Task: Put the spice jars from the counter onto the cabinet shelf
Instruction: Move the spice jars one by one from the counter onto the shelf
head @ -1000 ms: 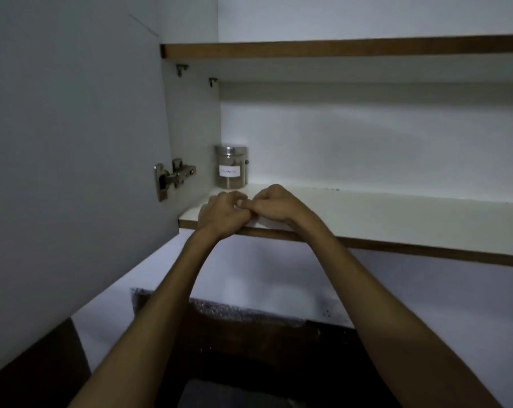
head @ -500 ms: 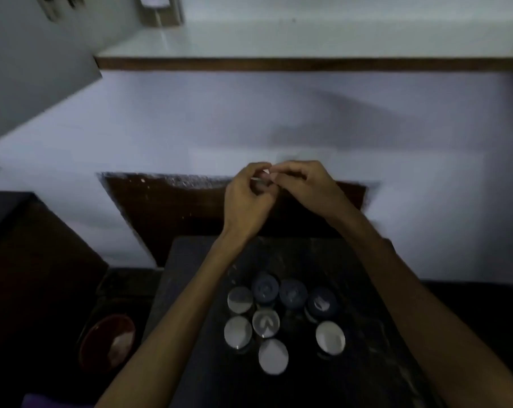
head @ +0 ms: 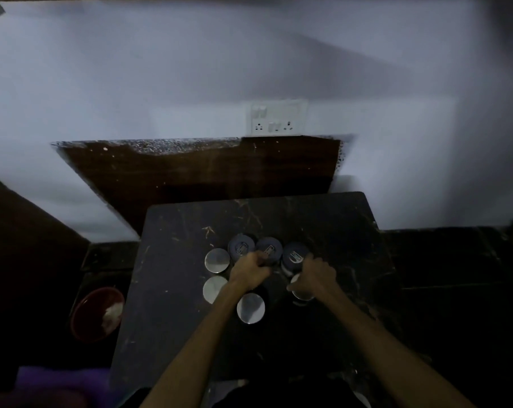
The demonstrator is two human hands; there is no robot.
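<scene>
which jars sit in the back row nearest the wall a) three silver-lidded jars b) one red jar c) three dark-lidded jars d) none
c: three dark-lidded jars line the back of the cluster on the counter, with the silver-lidded jars in front and to the left.

Head camera looks steeply down onto the counter (head: 190,290).

My counter (head: 172,290) is dark polished stone, veined and scuffed. The silver jar lids (head: 217,260) look like smooth, shiny metal; the three dark lids (head: 241,246) look matt plastic. The red bowl (head: 93,313) looks like glossy plastic.
</scene>
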